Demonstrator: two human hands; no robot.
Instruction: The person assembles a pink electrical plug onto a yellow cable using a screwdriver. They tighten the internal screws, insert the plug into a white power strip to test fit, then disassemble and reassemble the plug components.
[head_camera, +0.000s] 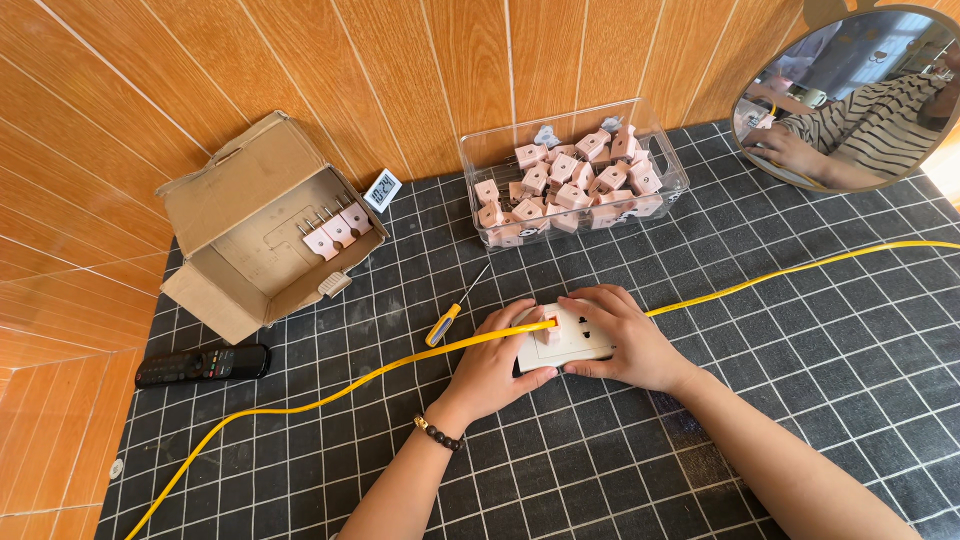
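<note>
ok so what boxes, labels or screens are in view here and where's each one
Cardboard box: back left, lying on its side with flaps open, brown, pink plugs inside.
Clear tub: back centre by the wall, rectangular, full of pink plugs.
Small screen: between the two, tilted white square with dark digits.
Remote: left edge, black bar; any labels too small to tell.

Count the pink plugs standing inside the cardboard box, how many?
3. They stand side by side in a row inside the open cardboard box: pink plug on the left, one in the middle, one on the right. The flaps may hide more.
</note>
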